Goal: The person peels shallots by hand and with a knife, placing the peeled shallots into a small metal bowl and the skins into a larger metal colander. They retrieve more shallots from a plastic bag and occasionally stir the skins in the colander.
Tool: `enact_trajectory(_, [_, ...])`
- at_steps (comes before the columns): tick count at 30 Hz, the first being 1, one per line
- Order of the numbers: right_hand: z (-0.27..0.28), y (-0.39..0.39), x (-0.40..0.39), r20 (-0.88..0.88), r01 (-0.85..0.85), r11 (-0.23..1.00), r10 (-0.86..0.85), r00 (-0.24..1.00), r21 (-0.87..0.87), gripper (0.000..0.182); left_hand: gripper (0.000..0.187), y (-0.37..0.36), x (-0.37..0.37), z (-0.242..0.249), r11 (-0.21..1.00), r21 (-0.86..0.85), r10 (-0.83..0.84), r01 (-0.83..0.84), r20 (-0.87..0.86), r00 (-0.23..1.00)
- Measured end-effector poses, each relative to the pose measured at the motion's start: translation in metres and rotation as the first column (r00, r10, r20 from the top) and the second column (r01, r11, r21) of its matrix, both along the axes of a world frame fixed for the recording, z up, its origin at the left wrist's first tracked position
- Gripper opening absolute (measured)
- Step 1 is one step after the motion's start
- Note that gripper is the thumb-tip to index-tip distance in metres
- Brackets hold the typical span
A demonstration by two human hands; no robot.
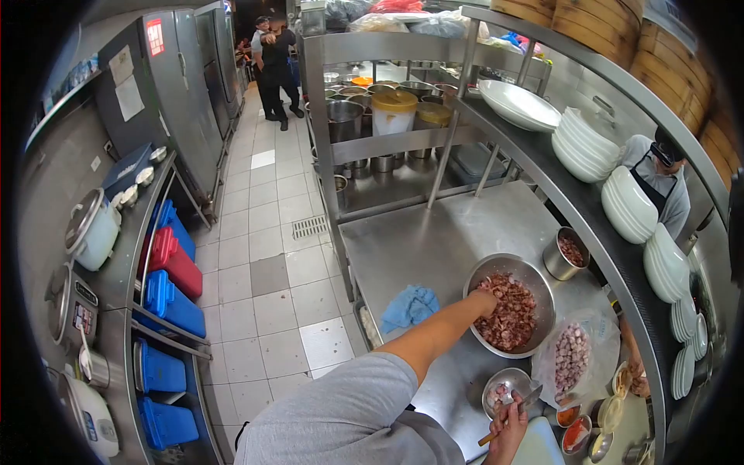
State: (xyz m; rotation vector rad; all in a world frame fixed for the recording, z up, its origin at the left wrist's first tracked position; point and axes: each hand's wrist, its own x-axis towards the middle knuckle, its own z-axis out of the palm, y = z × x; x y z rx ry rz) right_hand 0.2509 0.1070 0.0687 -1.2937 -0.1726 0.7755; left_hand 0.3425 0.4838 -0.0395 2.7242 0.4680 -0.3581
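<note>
My left hand [486, 303] reaches into a large metal bowl [549, 280] of reddish-brown pieces [511, 322]; its fingers are hidden there. My right hand [508, 428] is closed around a knife [532, 397], the blade pointing up and right. Just beyond that hand stands a small metal bowl [494, 381] with a few pale pink pieces. A clear plastic bag [603, 335] of small pinkish bulbs, like peeled shallots [572, 356], lies open right of the large bowl. Behind it, a metal pot [555, 262] holds more reddish pieces.
A blue cloth [409, 308] lies on the steel table [418, 225]. Plates [521, 105] and bowls fill the shelf above. Small containers [575, 435] stand at lower right, near another person's arm [634, 356]. People [277, 70] stand in the aisle; another person [659, 182] is behind the shelf.
</note>
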Motion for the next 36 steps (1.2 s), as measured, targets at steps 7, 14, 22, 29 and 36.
enact_trajectory(7, [-0.002, 0.036, -0.004, -0.019, -0.005, 0.999, 0.004, 1.0, -0.032, 0.037, 0.023, -0.012, -0.04, 0.041, 0.986, -0.157, 0.107, -0.058, 0.322, 0.941])
enact_trajectory(14, [0.003, 0.034, -0.001, 0.051, 0.011, 0.993, -0.005, 0.999, -0.118, 0.038, 0.02, -0.03, -0.024, 0.006, 0.96, -0.261, 0.208, -0.098, 0.437, 0.875])
enact_trajectory(22, [-0.02, -0.007, 0.043, 0.081, -0.056, 0.979, 0.073, 0.994, -0.195, 0.048, 0.028, -0.06, -0.062, 0.069, 0.962, -0.185, 0.269, -0.2, 0.516, 0.814])
enact_trajectory(29, [0.003, -0.004, 0.063, -0.015, -0.154, 0.979, 0.153, 0.988, -0.13, 0.053, 0.063, -0.057, -0.033, 0.053, 0.858, -0.339, 0.486, -0.386, 0.295, 0.823])
enact_trajectory(36, [0.018, 0.02, 0.069, 0.071, -0.205, 0.97, 0.216, 0.974, -0.131, 0.049, 0.037, -0.083, -0.053, 0.07, 0.698, -0.683, 0.644, -0.218, 0.463, 0.609])
